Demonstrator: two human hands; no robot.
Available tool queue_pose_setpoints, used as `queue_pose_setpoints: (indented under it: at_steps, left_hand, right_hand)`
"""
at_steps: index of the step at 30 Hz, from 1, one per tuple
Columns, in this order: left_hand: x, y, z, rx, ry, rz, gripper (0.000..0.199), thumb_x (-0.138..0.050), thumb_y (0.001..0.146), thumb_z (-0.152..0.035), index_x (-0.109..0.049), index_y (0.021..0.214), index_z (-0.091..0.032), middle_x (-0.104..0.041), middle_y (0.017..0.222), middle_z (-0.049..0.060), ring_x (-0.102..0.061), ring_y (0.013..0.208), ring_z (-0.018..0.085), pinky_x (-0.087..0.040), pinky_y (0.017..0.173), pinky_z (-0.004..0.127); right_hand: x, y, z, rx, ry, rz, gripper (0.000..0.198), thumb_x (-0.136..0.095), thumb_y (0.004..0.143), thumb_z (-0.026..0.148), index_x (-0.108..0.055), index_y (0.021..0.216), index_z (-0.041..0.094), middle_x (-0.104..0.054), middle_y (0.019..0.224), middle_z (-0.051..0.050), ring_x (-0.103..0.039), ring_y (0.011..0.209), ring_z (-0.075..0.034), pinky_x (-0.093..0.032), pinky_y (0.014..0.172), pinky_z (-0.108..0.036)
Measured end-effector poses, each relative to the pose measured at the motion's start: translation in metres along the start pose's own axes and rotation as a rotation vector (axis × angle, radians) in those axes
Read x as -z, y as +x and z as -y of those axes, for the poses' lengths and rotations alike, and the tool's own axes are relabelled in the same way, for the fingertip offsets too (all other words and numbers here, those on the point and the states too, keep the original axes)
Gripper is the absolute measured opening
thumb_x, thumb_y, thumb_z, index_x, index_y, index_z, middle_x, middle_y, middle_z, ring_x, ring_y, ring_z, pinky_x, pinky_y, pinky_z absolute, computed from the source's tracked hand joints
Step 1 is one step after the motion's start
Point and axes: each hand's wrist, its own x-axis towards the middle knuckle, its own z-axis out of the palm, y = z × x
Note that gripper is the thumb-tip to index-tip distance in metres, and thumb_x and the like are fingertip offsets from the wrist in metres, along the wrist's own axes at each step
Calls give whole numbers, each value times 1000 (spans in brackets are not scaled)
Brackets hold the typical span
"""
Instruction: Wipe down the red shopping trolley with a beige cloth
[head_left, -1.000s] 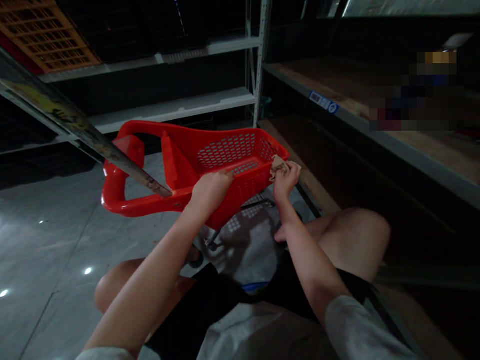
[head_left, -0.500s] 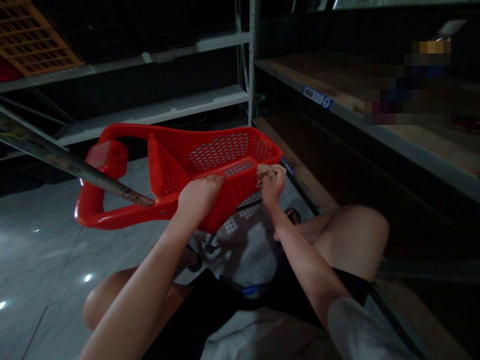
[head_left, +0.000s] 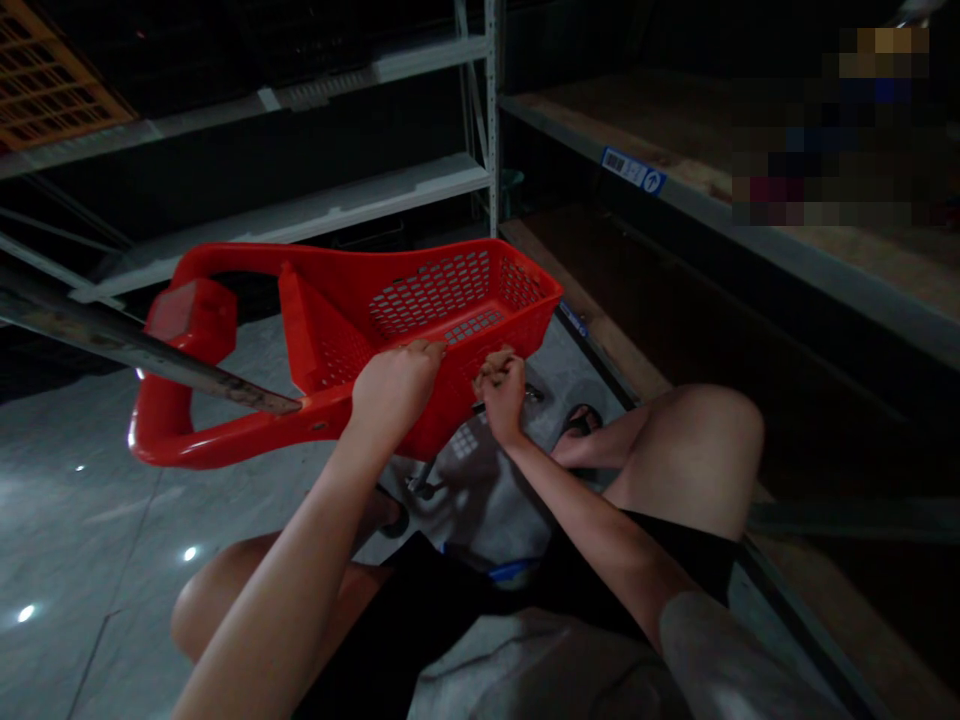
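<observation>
A red plastic shopping cart [head_left: 457,385] with perforated walls stands in front of me, its loop handle toward the left. My left hand [head_left: 397,385] is closed over the near rim of its basket. Against the outside of the near wall, lower than the rim, is my right hand [head_left: 504,392], fingers curled around a crumpled brownish cloth [head_left: 487,372]. Part of the cloth is hidden by the fingers. A worn grey pole [head_left: 187,360] slants in from the left and meets the cart's near side by the handle.
White metal shelving [head_left: 315,220] stands behind the cart, with a yellow crate [head_left: 52,85] at upper left. A wooden shelf [head_left: 585,110] with a blue-and-white label [head_left: 634,172] runs along the right. A cart caster [head_left: 421,487] rests on the grey floor between my feet.
My right hand has moved left and slightly down along the cart's near wall with the cloth, away from the front corner. My left hand stays on the rim. The view has shifted slightly.
</observation>
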Motion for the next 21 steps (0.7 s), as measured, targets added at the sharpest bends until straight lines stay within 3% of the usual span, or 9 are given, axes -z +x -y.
queue_pose_setpoints:
  at_steps: [2, 4, 7, 10, 12, 14, 17, 21]
  left_hand:
    - [0, 0, 4, -6, -3, -3, 32, -47, 97, -12, -72, 116, -20, -79, 103, 11, -78, 82, 30, -56, 62, 35]
    - [-1, -1, 9, -10, -1, -8, 33, -46, 98, -13, -72, 117, -20, -79, 104, 11, -77, 82, 29, -56, 62, 34]
    - [-2, -2, 16, 2, -4, 2, 35, -45, 100, -17, -73, 122, -22, -79, 109, 10, -78, 85, 29, -57, 65, 34]
    - [-1, -1, 22, 35, -30, 33, 36, -44, 102, -22, -73, 124, -24, -79, 115, 10, -78, 90, 29, -59, 71, 35]
    - [0, 2, 24, 64, -56, 56, 38, -42, 103, -24, -74, 124, -25, -78, 119, 9, -78, 96, 30, -59, 75, 36]
    - [0, 6, 27, 91, -74, 74, 40, -39, 104, -27, -74, 123, -25, -78, 121, 9, -77, 100, 31, -59, 78, 37]
    - [-1, 16, 32, 112, -70, 87, 41, -38, 104, -29, -74, 123, -26, -77, 121, 9, -76, 103, 33, -59, 80, 39]
    - [-5, 31, 39, 117, -33, 96, 42, -39, 101, -23, -74, 125, -26, -78, 121, 9, -76, 103, 32, -58, 81, 39]
  right_hand:
    - [-9, -23, 7, -10, 40, 107, 23, -57, 76, 16, -52, 97, 23, -61, 101, -2, -59, 94, -17, -50, 89, -31]
    - [-9, -18, 9, -27, 51, 107, 23, -59, 74, 17, -55, 96, 22, -62, 99, -3, -60, 95, -18, -50, 90, -32]
    - [10, 40, -2, -121, 18, -123, 31, -58, 72, 17, -55, 103, 22, -61, 99, -1, -59, 93, -17, -50, 90, -32]
    - [41, 122, -16, -67, -57, -365, 43, -52, 67, 8, -50, 108, 22, -56, 113, -3, -58, 108, -17, -46, 103, -36]
    - [56, 164, -21, -74, -153, -402, 37, -49, 67, 5, -49, 99, 23, -54, 108, -2, -56, 110, -19, -44, 106, -38]
    - [60, 185, -21, -100, -209, -357, 31, -47, 69, 4, -47, 92, 24, -53, 104, -3, -54, 110, -20, -42, 107, -40]
    - [43, 173, -16, -111, -211, -289, 29, -47, 73, 5, -43, 93, 25, -51, 108, -5, -52, 110, -20, -40, 108, -40]
    - [-3, 121, -12, -192, -97, -123, 31, -56, 67, 9, -40, 88, 26, -49, 107, -5, -50, 106, -20, -41, 106, -40]
